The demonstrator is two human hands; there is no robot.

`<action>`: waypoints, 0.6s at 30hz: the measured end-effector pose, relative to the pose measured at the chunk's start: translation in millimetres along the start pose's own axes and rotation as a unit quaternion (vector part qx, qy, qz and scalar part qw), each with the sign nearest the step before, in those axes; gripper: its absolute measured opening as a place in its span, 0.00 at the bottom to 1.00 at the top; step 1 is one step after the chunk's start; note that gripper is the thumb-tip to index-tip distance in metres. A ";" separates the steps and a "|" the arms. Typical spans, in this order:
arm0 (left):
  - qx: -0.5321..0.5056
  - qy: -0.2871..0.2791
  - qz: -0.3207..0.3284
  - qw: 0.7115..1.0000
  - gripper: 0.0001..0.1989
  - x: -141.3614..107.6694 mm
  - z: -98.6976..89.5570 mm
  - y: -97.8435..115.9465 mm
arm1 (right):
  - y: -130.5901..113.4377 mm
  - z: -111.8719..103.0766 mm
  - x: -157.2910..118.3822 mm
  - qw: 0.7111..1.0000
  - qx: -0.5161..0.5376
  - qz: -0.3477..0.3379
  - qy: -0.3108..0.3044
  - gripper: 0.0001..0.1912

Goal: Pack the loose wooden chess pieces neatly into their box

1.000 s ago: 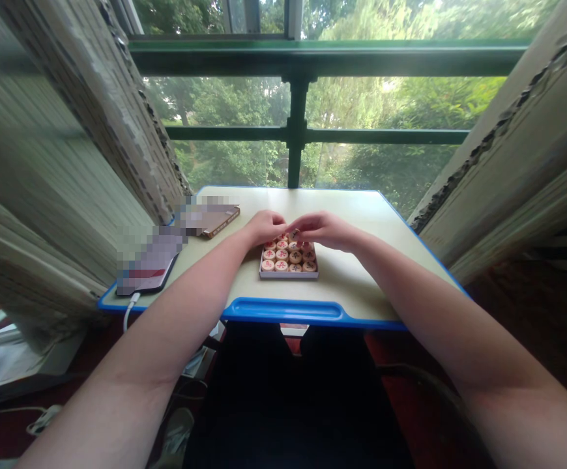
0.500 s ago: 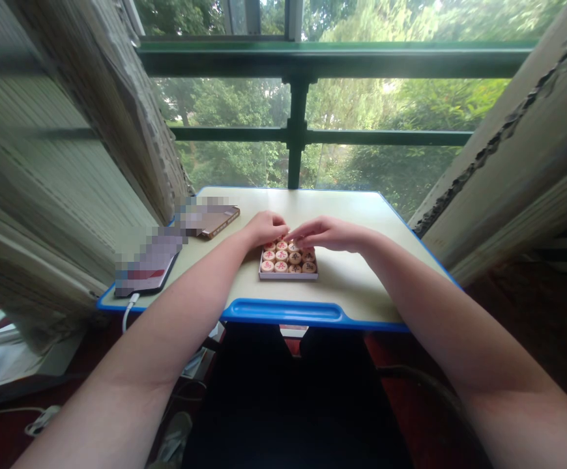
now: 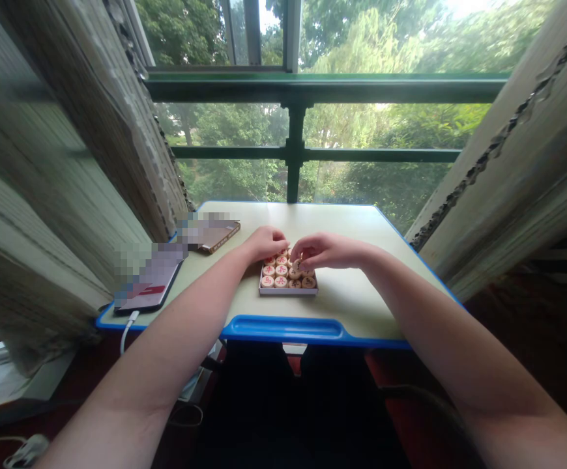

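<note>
A shallow white box [image 3: 288, 292] stands on the small table, filled with rows of round wooden pieces, marked in red on the left and black on the right. My right hand [image 3: 319, 250] reaches over the box's right side, its fingers closed on a wooden piece [image 3: 295, 269] that looks tilted up from its row. At the box's back left corner, my left hand [image 3: 268, 243] is bent with its fingertips together near the back row. Whatever may be between those fingertips is too small to make out.
On the table's [image 3: 352, 293] left side lie a phone [image 3: 154, 286] with a white cable [image 3: 126, 329] and a brown-edged box lid [image 3: 219, 236]. A blue raised tray edge [image 3: 286, 327] runs along the front. Curtains hang at both sides.
My right hand's fingers have curled down from a flatter pose onto a black-marked piece, which now looks tilted. My left hand stays at the box's back left corner. The view has tipped up slightly.
</note>
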State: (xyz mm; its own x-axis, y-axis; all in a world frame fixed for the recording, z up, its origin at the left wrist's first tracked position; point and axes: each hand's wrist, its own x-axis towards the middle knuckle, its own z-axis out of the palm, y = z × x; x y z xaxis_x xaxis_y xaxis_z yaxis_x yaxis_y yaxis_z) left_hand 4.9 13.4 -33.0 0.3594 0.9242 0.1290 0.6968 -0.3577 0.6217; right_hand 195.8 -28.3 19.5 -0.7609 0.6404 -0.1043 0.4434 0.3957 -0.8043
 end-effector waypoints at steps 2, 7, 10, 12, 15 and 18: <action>-0.006 -0.005 0.002 1.000 0.16 0.1 -0.2 0.9 | 0.4 0.5 0.5 1.000 -0.022 -0.005 0.016 0.13; 0.002 -0.010 0.001 1.000 0.16 1.4 -0.8 0.8 | 10.2 -3.6 5.8 0.993 -0.062 -0.018 0.095 0.15; 0.000 -0.005 0.007 1.000 0.17 3.0 -1.1 -1.7 | 25.0 -11.5 9.7 0.984 -0.087 0.011 0.156 0.11; -0.004 -0.008 0.005 1.000 0.17 4.0 -1.1 -3.5 | 38.3 -17.0 12.5 0.970 -0.118 0.050 0.207 0.09; -0.010 -0.008 -0.007 1.000 0.18 4.9 -1.0 -5.2 | 56.7 -22.0 16.6 0.959 -0.152 0.087 0.224 0.10; -0.010 -0.005 -0.016 1.000 0.18 4.7 -1.1 -5.2 | 65.9 -22.6 19.2 0.954 -0.186 0.090 0.217 0.11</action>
State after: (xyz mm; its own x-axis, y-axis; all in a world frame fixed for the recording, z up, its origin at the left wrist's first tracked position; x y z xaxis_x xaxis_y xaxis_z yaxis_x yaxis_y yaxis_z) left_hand 2.2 19.7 -34.8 0.3439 0.9336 0.1004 0.6960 -0.3252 0.6401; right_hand 221.1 24.9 -22.3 -0.4246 0.9004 0.0947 0.7473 0.4076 -0.5249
